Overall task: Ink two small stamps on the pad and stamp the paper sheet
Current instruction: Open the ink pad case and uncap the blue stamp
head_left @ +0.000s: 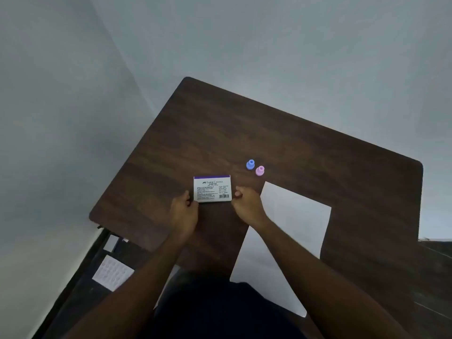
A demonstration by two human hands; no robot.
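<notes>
stamp pad box (212, 188) (lid on, contents unseen) on the table (220, 133), left hand (184, 211) and right hand (247, 204) clamped on its sides

Dark wooden tabletop (244, 123) set against pale grey walls.

The tabletop has a brown wood-grain surface and rounded corners, and it sits tilted in the wide-angle view, one corner pointing toward the wall (220, 40). Below its left edge, on the dark floor (80, 287), lies a white sheet with rows of small round marks (113, 272); what they are is too blurred to tell. Just above it lies a smaller white card (110, 242). At the right edge, beyond the tabletop, a strip of darker wood-grain surface (437, 265) shows.
</notes>
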